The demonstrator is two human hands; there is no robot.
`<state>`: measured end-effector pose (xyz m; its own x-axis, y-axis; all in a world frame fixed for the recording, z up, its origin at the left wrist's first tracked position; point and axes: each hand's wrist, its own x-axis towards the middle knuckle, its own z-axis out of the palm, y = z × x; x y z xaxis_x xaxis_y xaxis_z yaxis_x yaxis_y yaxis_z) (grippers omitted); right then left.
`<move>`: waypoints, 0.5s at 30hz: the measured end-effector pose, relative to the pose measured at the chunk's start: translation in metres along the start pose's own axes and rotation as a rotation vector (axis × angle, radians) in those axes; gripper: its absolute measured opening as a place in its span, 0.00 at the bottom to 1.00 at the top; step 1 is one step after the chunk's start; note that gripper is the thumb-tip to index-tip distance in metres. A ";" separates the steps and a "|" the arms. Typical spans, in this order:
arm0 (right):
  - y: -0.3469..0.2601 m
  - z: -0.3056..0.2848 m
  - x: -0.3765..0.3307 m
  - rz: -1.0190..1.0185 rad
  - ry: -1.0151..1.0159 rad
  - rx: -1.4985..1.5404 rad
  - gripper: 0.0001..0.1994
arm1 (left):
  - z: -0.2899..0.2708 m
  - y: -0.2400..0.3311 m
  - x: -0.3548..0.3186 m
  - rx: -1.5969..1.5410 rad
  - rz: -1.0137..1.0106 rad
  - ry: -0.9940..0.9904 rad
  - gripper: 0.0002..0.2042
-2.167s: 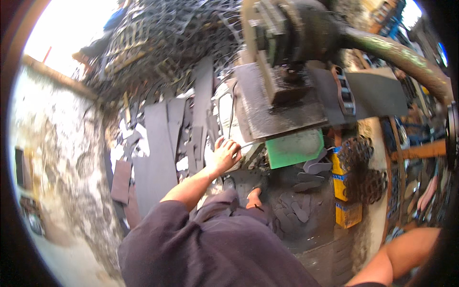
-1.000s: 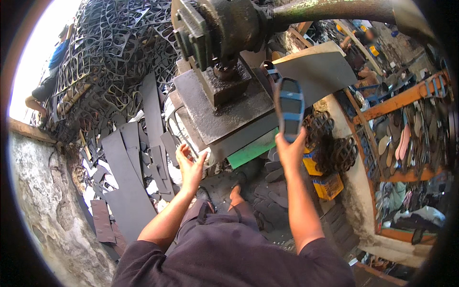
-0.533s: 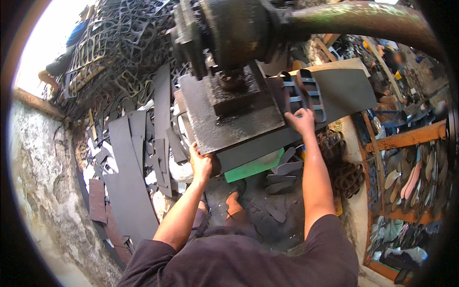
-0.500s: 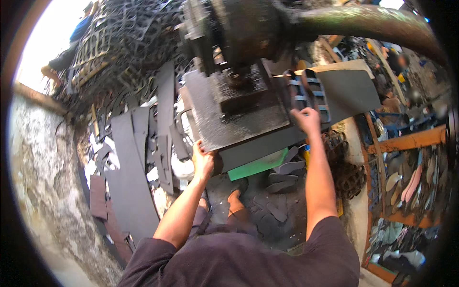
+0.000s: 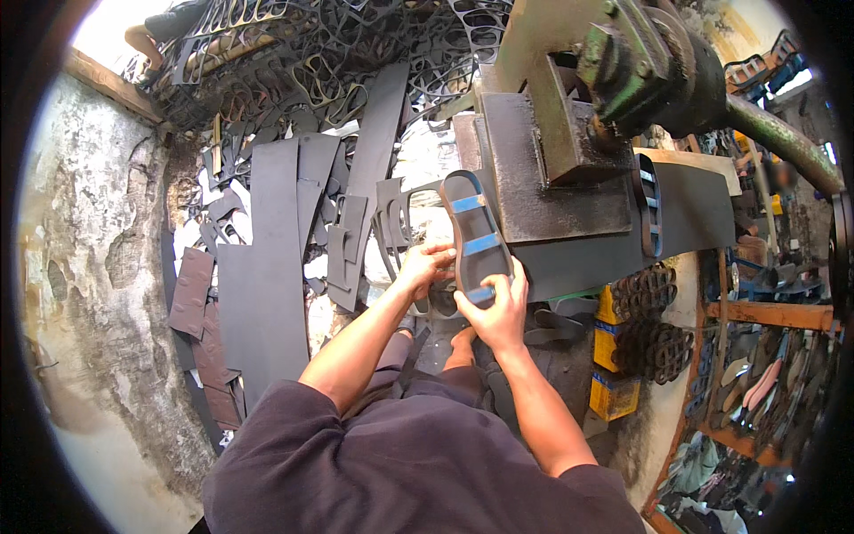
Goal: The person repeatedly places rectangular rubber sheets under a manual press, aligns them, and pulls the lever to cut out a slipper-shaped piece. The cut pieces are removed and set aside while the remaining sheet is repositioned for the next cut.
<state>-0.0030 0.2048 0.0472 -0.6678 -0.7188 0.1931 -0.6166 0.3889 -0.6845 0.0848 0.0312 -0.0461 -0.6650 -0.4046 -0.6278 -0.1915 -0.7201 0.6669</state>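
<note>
A sole-shaped cutting die (image 5: 481, 224) with a dark rim and blue crossbars is tilted up in front of me, left of the press. My right hand (image 5: 498, 307) grips its near end, thumb on one side and fingers on the other. At its left edge, the fingers of my left hand (image 5: 427, 270) are bent together, tips against the rim. A second such die (image 5: 649, 205) stands on a long black sheet (image 5: 569, 265) to the right. The press head (image 5: 587, 133) rests over a flat dark metal plate (image 5: 569, 214) lying on that sheet.
Black sheet strips (image 5: 262, 267) and brown pieces (image 5: 191, 294) lie at left beside a stained wall (image 5: 107, 222). Cut-out scrap webbing (image 5: 329, 80) piles up behind. Yellow boxes (image 5: 614, 396) and wooden shelves (image 5: 769, 313) of soles stand at right. The press's bar (image 5: 783, 142) juts rightward.
One die has come off the sheet at right and is now in my hands, left of the press. My left hand has left the plate's corner. The view has shifted left.
</note>
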 end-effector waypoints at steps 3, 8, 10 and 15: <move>0.014 0.033 0.002 -0.010 0.051 -0.182 0.26 | 0.000 0.004 0.000 -0.062 -0.030 -0.030 0.16; 0.015 0.039 -0.004 -0.016 0.048 -0.244 0.26 | -0.008 -0.008 0.006 -0.189 -0.063 -0.091 0.17; 0.014 0.040 -0.004 0.000 0.045 -0.240 0.26 | -0.009 -0.010 0.008 -0.191 -0.062 -0.083 0.17; 0.012 0.038 -0.003 -0.010 0.038 -0.261 0.26 | -0.008 -0.010 0.008 -0.163 -0.035 -0.057 0.18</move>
<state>0.0078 0.1897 0.0121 -0.6736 -0.7028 0.2288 -0.7063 0.5210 -0.4793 0.0874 0.0312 -0.0611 -0.7004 -0.3484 -0.6230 -0.0989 -0.8170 0.5680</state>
